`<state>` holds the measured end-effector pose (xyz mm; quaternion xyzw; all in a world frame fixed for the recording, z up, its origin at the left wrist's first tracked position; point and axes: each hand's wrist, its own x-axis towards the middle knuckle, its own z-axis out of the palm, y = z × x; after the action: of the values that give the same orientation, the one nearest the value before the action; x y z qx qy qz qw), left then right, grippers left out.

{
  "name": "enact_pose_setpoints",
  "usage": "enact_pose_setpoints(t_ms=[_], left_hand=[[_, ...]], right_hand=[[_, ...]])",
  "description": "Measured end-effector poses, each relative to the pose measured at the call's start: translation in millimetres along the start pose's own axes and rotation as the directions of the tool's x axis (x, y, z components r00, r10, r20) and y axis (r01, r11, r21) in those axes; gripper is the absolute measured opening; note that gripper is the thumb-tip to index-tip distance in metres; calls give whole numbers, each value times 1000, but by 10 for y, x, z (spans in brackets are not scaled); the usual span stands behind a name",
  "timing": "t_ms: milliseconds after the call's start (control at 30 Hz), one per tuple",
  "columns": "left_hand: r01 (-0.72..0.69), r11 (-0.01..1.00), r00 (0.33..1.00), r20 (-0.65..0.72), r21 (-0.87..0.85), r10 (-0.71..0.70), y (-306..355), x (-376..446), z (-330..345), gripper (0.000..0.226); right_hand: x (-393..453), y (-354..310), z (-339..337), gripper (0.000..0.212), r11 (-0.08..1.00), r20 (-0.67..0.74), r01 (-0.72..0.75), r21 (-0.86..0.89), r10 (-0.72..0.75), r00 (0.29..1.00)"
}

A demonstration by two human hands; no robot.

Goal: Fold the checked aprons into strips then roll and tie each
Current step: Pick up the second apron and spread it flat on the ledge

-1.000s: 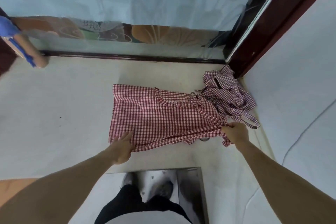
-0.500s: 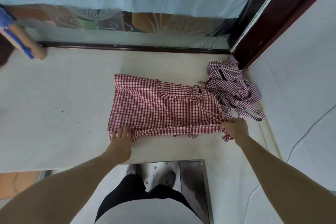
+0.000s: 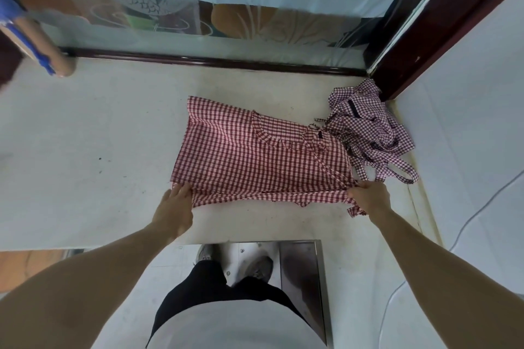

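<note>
A red-and-white checked apron lies spread on the white table, its near edge turned up into a narrow fold. My left hand holds the near left corner of that fold, fingers over the cloth. My right hand grips the near right corner, where a tie end hangs out below it. A heap of purple-checked aprons with loose straps lies crumpled in the far right corner, touching the spread apron's right end.
A dark wooden rail and glass panel close the table's far side. A dark door frame and white wall stand at right. Another person's arm with a blue band rests at the far left. My feet are below.
Both hands have drawn the apron's near edge further from me, so the near fold is narrower and tighter. The view has tilted slightly downward.
</note>
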<state>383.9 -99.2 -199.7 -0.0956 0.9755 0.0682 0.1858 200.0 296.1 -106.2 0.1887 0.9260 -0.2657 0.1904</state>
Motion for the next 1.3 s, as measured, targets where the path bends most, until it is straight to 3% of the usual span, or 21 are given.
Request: enact_pose_setpoints(t_ms=[100,200,400,533,633,1033,1300], left_hand=[[-6,998,991,-130,-65,-3,2,42,-47,24],[43,996,992,-111,-84,-53,-28,55,-60,26],[15,999,997,-79,-39,-18,-107,110,-4,23],[-34,999,998,-59,-31,32,-133,118,29,47],[13,996,1000,-4,-85,-13,-126,156,23,58],[-156,985,988,-8,79,157,-129,264,45,54],[-222,975,974,-52,9,223,-107,468,-11,62]], right_hand=[[-1,13,11,25,1000,-6,15,-18,-15,1000],[-16,38,35,24,999,-9,22,-36,-23,1000],[-25,53,95,19,997,-10,-8,-79,7,1000],[-43,36,125,10,998,6,-8,-60,9,1000],[-62,49,149,13,999,12,-23,-42,24,1000],[-98,13,177,28,996,19,-52,-75,54,998],[-116,16,205,35,989,40,-43,-143,49,998]])
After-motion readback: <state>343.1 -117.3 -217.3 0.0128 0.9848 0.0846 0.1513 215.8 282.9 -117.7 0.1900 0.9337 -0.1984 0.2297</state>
